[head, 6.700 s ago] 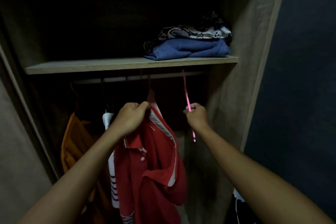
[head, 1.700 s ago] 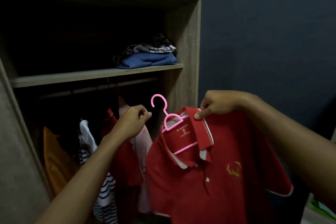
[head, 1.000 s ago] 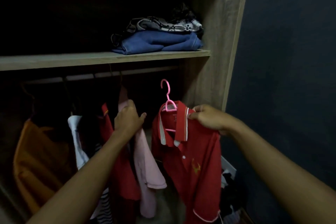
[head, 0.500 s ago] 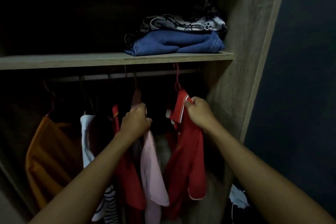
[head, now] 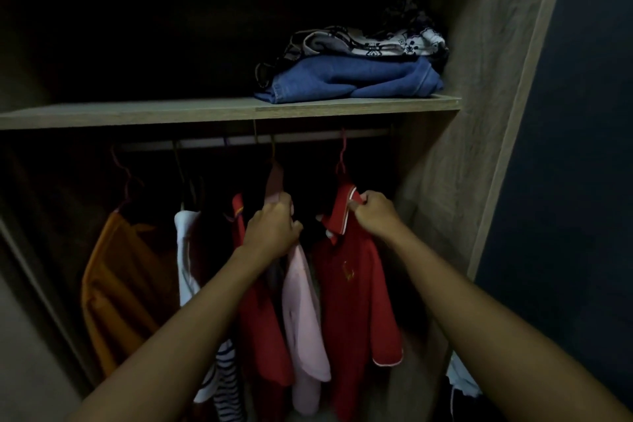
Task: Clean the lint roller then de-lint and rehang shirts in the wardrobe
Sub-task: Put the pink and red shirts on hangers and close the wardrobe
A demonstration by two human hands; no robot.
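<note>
A red polo shirt [head: 352, 288] with white collar trim hangs from a pink hanger [head: 341, 156] hooked on the wardrobe rail [head: 301, 140]. My right hand [head: 373, 214] pinches its collar. To its left hangs a pale pink shirt [head: 303, 305]; my left hand [head: 272, 229] grips it near the shoulder. Further left hang another red shirt [head: 260, 315], a white striped one [head: 186, 250] and an orange one [head: 120, 284]. No lint roller is in view.
A wooden shelf [head: 137, 111] sits just above the rail, holding folded blue jeans [head: 349, 80] under a patterned cloth [head: 370, 39]. The wardrobe's right wall [head: 479, 147] stands close beside the red polo. A dark blue wall [head: 582, 181] lies to the right.
The red polo on its pink hanger was carried in from outside the wardrobe and now hangs on the rail. My left hand has closed on the pink shirt.
</note>
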